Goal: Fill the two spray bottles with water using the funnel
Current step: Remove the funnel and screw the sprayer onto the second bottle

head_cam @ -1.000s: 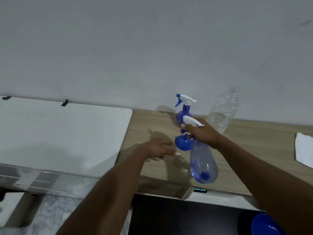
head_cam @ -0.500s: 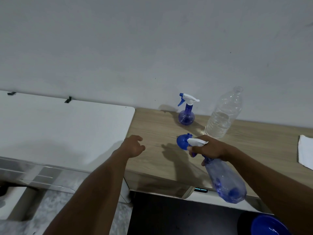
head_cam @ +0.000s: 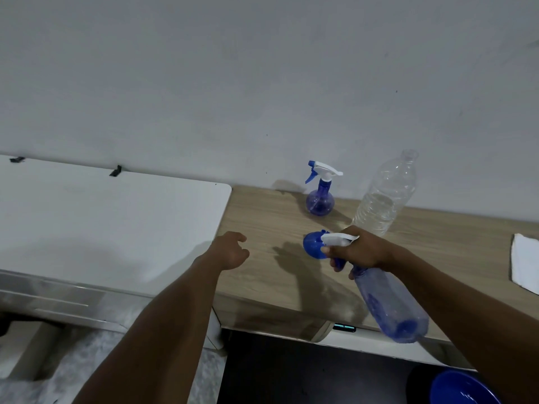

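Note:
My right hand [head_cam: 357, 252] grips the neck of a tall clear-blue spray bottle [head_cam: 389, 306] with a white trigger head, tilted so its base points toward me over the wooden table's front edge. A blue funnel [head_cam: 312, 245] sits just left of that hand, against the trigger head. My left hand [head_cam: 232, 252] hovers over the table's left edge, fingers loosely curled and holding nothing. A small round blue spray bottle [head_cam: 320, 199] stands upright near the wall. Beside it a clear plastic water bottle [head_cam: 382, 199] stands uncapped, partly filled.
The wooden table [head_cam: 262, 228] adjoins a white table [head_cam: 102, 223] on the left. A white cloth [head_cam: 525, 262] lies at the right edge. A blue bowl [head_cam: 463, 387] sits low at the bottom right, below the table.
My right hand pulled the tall spray bottle toward me and tilted it, base outward. My left hand drew back from the funnel to the table's left edge.

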{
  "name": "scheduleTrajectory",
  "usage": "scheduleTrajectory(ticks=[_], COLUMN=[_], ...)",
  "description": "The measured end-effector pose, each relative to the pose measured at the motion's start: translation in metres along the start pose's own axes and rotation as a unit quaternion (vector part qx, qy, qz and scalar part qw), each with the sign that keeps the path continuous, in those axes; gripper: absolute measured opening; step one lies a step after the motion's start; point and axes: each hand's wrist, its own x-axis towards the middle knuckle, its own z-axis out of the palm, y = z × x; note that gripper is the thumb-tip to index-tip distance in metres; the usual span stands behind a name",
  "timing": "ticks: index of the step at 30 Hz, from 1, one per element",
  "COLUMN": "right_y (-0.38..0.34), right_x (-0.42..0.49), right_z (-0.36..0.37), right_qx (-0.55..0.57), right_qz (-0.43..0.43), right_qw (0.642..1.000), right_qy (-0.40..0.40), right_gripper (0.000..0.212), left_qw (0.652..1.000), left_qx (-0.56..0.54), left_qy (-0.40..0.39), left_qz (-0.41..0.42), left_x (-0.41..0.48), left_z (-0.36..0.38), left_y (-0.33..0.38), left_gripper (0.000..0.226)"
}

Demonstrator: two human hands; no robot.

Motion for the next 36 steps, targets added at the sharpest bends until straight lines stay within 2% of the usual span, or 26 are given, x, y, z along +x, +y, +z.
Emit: scheduleTrajectory(ticks=[3,8,14,19,23,27,31,33,36], right_y=[0.007,0.007,0.002,0.012,0.009,-0.01,-0.037,-0.077,-0.106], right_x=[0.003,0.003,0.003,0.004,0.005,0.005,0.018,0.061,0.076], right_z=[0.004,-0.001,0.002,0.009,0.006,-0.002,-0.015,-0.039,-0.055], right_qx=[0.003,-0.005,0.002,0.027,0.039,0.058,0.018,-0.008,-0.038], right_qz=[0.023,0.02,0.003,0.041,-0.003,-0.061,-0.129,-0.166,-0.182], right_qw=[1.0,1.0,1.0,0.999,0.999,0.991,0.979,0.964,0.949], right_qy=[0.004,-0.018,0.003,0.015,0.021,0.104,0.159,0.209,0.254], right_gripper=[0.033,0.031,0.029,0.031,0.029,0.028,0.021,0.018,0.018], left_qw=[1.0,1.0,1.0,1.0,1.0,1.0,0.999,0.999,0.998], left_qx=[0.003,-0.004,0.001,0.012,-0.001,0.012,0.031,0.026,0.027], left_qy=[-0.001,-0.007,-0.008,-0.009,-0.008,-0.006,0.004,0.043,0.05], left_qz=[0.001,-0.004,-0.002,-0.005,-0.007,0.001,0.018,0.016,0.029], left_x=[0.001,0.002,0.004,0.004,0.004,0.002,0.007,0.036,0.043], left_z=[0.001,0.001,0.0,0.0,-0.002,-0.001,-0.013,-0.048,-0.063], left_y=[0.002,0.0,0.002,0.003,0.004,0.003,0.013,0.024,0.035], left_gripper=[0.045,0.046,0.048,0.051,0.051,0.051,0.052,0.053,0.052])
